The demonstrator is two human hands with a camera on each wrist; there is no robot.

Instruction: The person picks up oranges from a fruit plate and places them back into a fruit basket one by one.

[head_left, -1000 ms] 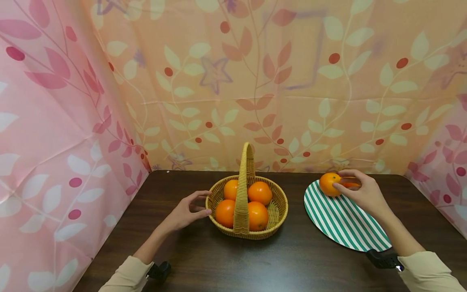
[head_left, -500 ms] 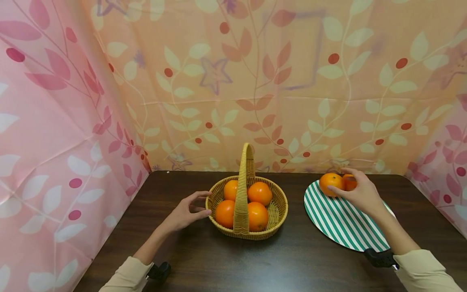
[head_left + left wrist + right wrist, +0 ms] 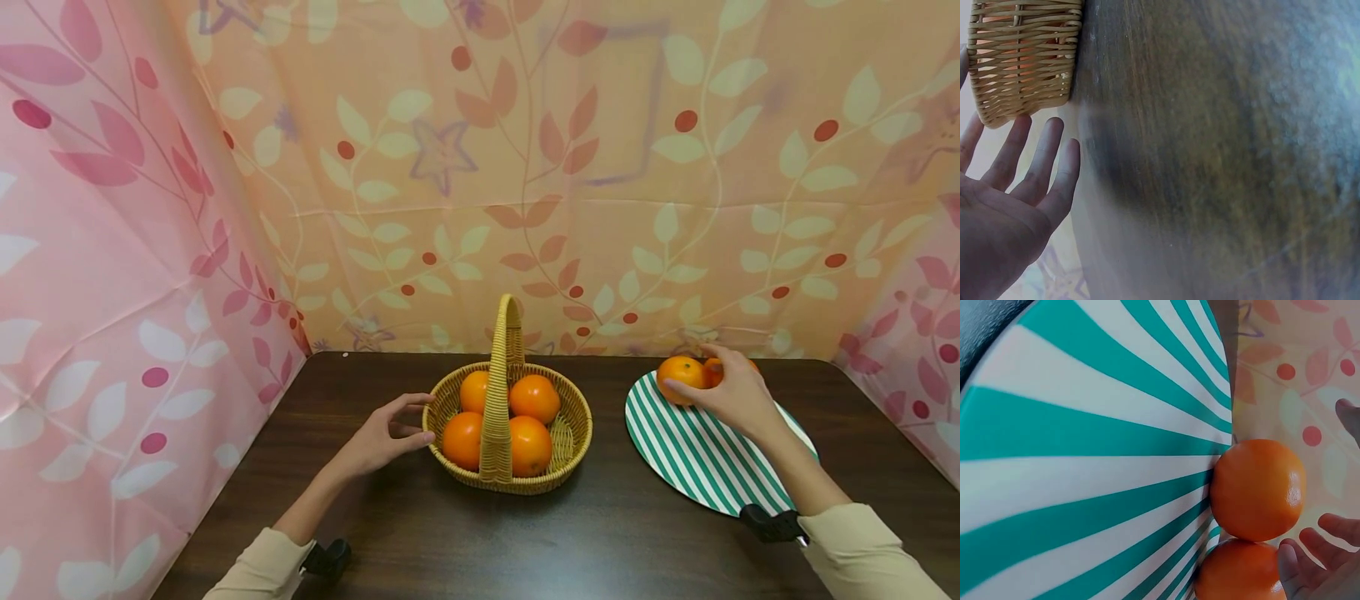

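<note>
My left hand (image 3: 382, 437) is at the left side of a wicker basket (image 3: 570, 454), fingertips at its rim. In the left wrist view its fingers are extended below the woven wall. Several oranges (image 3: 530, 446) lie in the basket around the tall handle. At right, my right hand (image 3: 738, 400) is spread over two oranges on a green-and-white striped oval placemat (image 3: 720, 467). Its thumb lies in front of the left orange (image 3: 678, 377); fingers partly cover the right one. From the right wrist, the upper orange (image 3: 1257, 490) shows a gap from the thumb; fingers overlap the lower orange (image 3: 1238, 575).
The dark wooden table (image 3: 585, 542) bears the basket near the middle and the placemat at the right. A floral cloth (image 3: 420, 208) hangs behind the table, and a pink one (image 3: 105, 333) at the left.
My right hand has shifted slightly left over the placemat, with its thumb now further across the left orange. More of the right orange shows. The left hand and basket have stayed in place.
</note>
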